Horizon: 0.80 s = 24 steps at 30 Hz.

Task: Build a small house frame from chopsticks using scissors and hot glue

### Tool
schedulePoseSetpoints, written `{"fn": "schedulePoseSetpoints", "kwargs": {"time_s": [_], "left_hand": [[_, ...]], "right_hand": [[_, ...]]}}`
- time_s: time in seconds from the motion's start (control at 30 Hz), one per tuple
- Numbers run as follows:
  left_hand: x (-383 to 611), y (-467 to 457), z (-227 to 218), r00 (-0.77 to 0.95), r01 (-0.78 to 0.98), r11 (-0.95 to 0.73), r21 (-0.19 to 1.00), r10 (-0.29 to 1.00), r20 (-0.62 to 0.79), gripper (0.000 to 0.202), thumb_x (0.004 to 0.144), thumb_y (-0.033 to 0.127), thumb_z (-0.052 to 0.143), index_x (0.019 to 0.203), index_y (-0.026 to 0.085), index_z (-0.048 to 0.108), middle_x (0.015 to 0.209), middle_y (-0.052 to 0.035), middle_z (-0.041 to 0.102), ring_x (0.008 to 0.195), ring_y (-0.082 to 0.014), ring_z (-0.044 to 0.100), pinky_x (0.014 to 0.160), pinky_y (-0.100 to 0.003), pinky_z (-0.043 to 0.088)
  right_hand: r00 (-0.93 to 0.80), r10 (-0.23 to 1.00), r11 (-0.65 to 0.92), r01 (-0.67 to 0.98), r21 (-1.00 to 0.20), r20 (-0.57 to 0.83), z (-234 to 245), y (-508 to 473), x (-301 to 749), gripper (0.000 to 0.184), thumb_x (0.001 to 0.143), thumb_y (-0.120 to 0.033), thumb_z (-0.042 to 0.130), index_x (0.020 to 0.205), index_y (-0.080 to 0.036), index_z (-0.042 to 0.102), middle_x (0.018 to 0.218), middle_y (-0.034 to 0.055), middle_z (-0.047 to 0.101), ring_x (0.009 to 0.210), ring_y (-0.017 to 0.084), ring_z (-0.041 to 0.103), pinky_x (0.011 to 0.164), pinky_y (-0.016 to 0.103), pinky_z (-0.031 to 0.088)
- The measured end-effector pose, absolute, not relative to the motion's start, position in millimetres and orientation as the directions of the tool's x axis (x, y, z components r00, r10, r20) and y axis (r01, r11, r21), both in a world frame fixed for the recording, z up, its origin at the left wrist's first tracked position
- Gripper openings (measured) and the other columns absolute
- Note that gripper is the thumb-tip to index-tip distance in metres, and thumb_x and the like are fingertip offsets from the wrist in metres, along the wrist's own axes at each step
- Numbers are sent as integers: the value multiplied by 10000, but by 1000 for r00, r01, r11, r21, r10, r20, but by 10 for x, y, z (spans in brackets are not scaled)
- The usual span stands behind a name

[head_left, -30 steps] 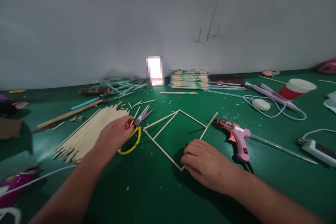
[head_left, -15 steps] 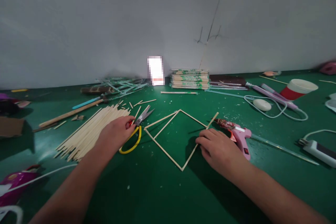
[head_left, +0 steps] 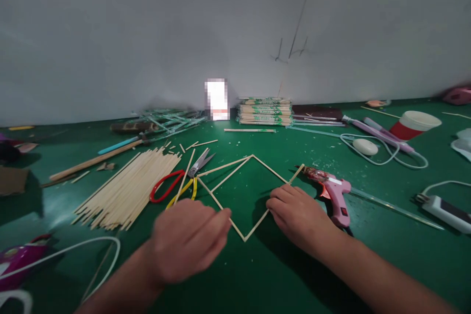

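Note:
A diamond-shaped frame of thin wooden sticks [head_left: 246,163] lies flat on the green table [head_left: 265,270]. My right hand [head_left: 300,217] rests on its right side, fingers curled and pressing the lower right stick. My left hand [head_left: 188,240] is near the frame's lower left side, blurred by motion, fingers bent toward a stick; whether it grips anything is unclear. Scissors with red and yellow handles [head_left: 180,182] lie just above my left hand, with a loose stick across them. A pink glue gun [head_left: 333,193] lies right beside my right hand.
A pile of loose sticks [head_left: 127,187] lies at the left. Packs of wrapped sticks [head_left: 265,110] stand by the grey wall. A red cup with a white lid [head_left: 415,124], white cables [head_left: 382,149], a power strip [head_left: 445,212] and a purple glue gun [head_left: 18,257] surround the work area.
My left hand has let go of the scissors and moved down and right to the frame's lower left side. My right hand slid slightly left along the frame's right stick.

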<state>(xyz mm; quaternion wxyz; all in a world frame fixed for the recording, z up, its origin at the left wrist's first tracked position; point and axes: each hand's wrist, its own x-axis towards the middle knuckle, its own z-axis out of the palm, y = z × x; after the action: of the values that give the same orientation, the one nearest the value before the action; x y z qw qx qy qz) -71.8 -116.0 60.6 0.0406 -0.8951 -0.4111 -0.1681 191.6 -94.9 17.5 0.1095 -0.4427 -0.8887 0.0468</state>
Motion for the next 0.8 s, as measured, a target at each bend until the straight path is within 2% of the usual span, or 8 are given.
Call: {"fn": "schedulePoseSetpoints", "kwargs": {"time_s": [0.03,0.1,0.2,0.33,0.6,0.7,0.8], "left_hand": [[-592,-1166,567,675,689,-724,32,657,335,152,861,257,512,977,283,608,714,8,640,631,-141,577,590,-293,427],[-366,-1165,486,734,637,-771,9,610,299,146,890,246,465,932,220,603,730,-21,621,625,-154,556,553,-294,404],[-168,-1173,398,772,615,-786,58,616,156,162,904,234,427,867,183,577,760,-33,593,629,-171,530,523,-299,383],[-113,-1194,364,766,637,-760,130,643,3,145,894,233,425,889,179,560,809,-38,588,667,-193,537,533,-312,404],[-114,-1161,352,712,699,-697,157,699,-71,193,907,191,368,861,180,556,809,-38,577,667,-178,530,554,-299,409],[-145,-1149,362,694,719,-680,142,713,-102,178,889,171,378,902,185,555,820,-39,574,676,-178,531,558,-293,409],[-193,-1122,386,671,742,-657,134,730,-132,206,878,147,372,973,190,550,843,-41,578,709,-181,547,599,-300,429]], "right_hand": [[-585,794,607,772,-187,164,173,-948,1914,167,836,-106,507,825,-190,651,842,54,627,803,211,549,702,353,426],[-581,793,609,768,-200,184,172,-945,1917,160,823,-95,517,817,-186,649,839,54,625,808,211,551,707,352,429],[-566,796,603,772,-201,214,170,-948,1929,148,821,-93,529,810,-178,650,836,58,625,820,216,556,727,360,438],[-559,791,606,773,-187,249,157,-952,1937,139,813,-88,537,802,-171,648,836,61,625,819,219,559,738,367,448],[-563,776,623,756,-201,286,146,-937,1950,154,820,-90,518,793,-168,648,818,62,632,796,215,571,735,381,470],[-570,759,645,725,-242,314,198,-950,1937,147,832,-111,513,810,-163,649,821,67,643,798,208,584,734,378,484],[-659,626,778,568,-270,417,314,-1018,1951,108,831,-147,538,857,-159,642,813,58,659,801,187,605,725,342,502]]}}
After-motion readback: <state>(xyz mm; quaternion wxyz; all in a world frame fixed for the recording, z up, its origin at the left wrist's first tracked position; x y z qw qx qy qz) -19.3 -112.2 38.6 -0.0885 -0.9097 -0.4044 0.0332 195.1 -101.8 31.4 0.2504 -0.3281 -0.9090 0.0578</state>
